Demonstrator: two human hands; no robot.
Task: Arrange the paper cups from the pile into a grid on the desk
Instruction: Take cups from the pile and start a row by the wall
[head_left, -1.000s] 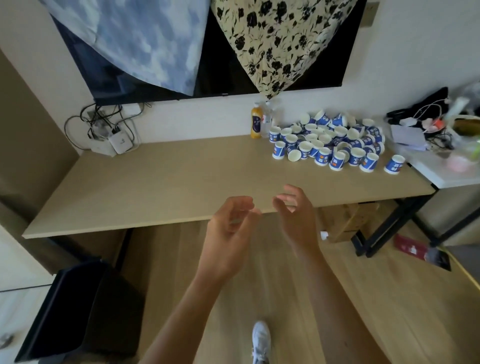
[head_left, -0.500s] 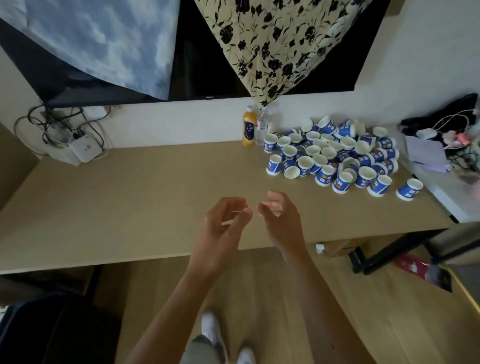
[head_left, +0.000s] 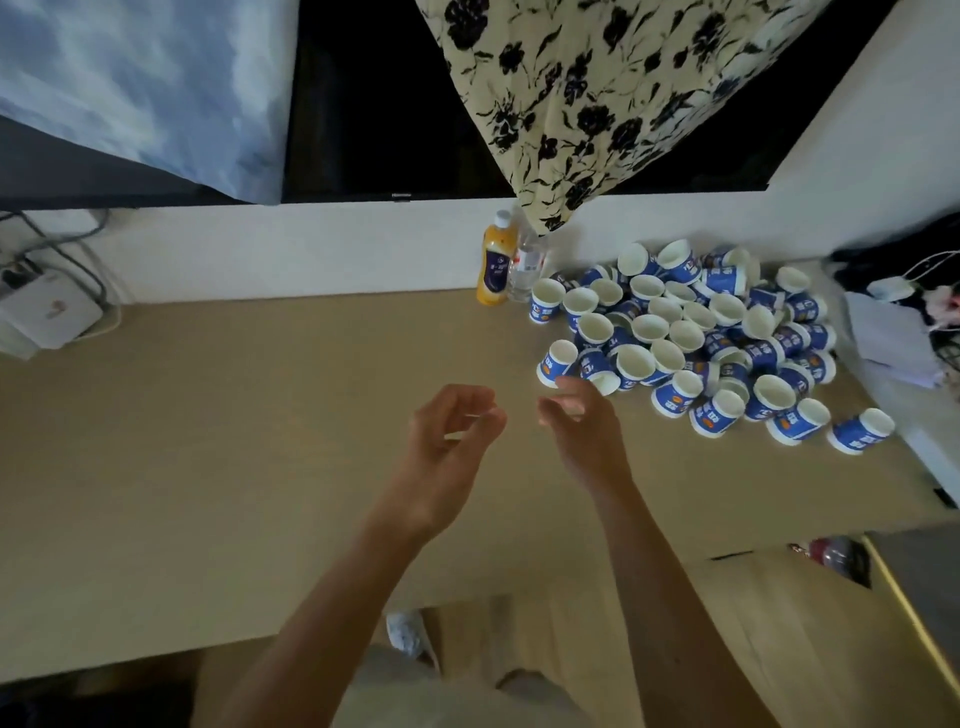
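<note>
Tan table (head_left: 208, 441) stretches before us; the pile of paper cups (head_left: 691, 338) sits heaped at its far right. Our left hand (head_left: 447, 447) and right hand (head_left: 587, 431) hover apart, loosely curled, holding nothing, likely poised for the 1st pick.

Dim, soft focus, wide-angle edge distortion

A pale wooden desk (head_left: 260, 441) runs along the wall. At its far right lies a loose pile of blue-and-white paper cups (head_left: 696, 332), some upright, some tipped over. An orange bottle (head_left: 497, 265) and a clear bottle (head_left: 524, 270) stand just left of the pile, against the wall.
</note>
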